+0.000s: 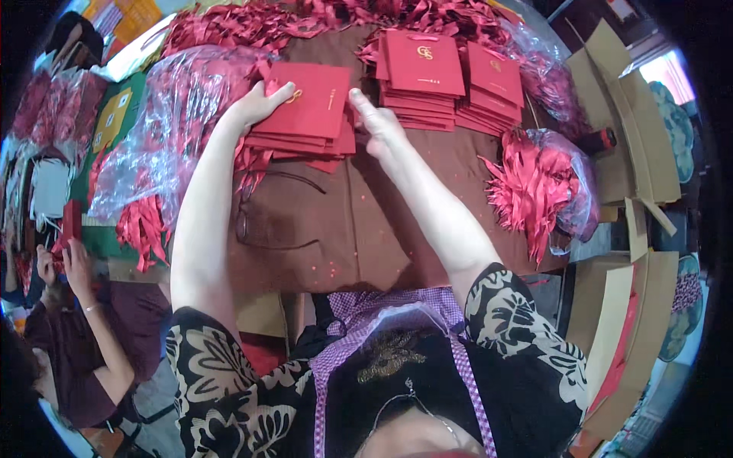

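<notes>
A stack of flat red paper gift bags [313, 91] with gold print lies on the far middle of the table. My left hand [259, 104] grips its left side, thumb stretched over the top bag and the other fingers mostly out of sight. At the stack's right edge is my right hand [378, 126], turned edge-on with its thumb stretched out; its other fingers are partly hidden. Lower bags in the stack sit unevenly. To the right stand two more piles of the same bags, a taller pile [424, 72] and a neighbouring pile [492, 80].
Eyeglasses [279, 243] lie on the brown tablecloth [366, 229]. Plastic bags of red ribbons flank the work area, one bag [183, 107] left, another [546, 183] right. Cardboard boxes [611, 114] line the right side. At the left, another person's hands [72, 263] work near red items.
</notes>
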A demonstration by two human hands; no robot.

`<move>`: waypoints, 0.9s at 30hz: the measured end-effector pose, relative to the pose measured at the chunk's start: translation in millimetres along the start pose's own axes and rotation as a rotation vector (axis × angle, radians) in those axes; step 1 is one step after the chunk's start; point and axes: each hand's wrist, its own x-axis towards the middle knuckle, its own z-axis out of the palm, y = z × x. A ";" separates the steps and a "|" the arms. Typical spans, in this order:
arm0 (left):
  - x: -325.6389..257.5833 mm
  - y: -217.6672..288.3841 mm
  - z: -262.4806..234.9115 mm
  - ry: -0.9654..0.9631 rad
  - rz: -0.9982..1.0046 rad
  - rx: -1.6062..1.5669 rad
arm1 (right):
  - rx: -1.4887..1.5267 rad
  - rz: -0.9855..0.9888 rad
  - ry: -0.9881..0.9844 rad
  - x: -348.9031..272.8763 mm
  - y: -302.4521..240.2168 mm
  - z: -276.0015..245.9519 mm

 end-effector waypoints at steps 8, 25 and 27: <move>-7.1 -4.0 4.5 -0.084 0.003 -0.315 | 0.316 0.148 -0.223 -21.2 -12.8 21.4; -79.1 92.9 173.2 -0.088 0.081 -0.134 | 0.102 -0.014 -0.277 -88.4 -29.2 -172.6; -80.6 95.4 194.4 -0.084 0.044 -0.110 | 0.053 0.043 -0.241 -91.3 -34.8 -195.2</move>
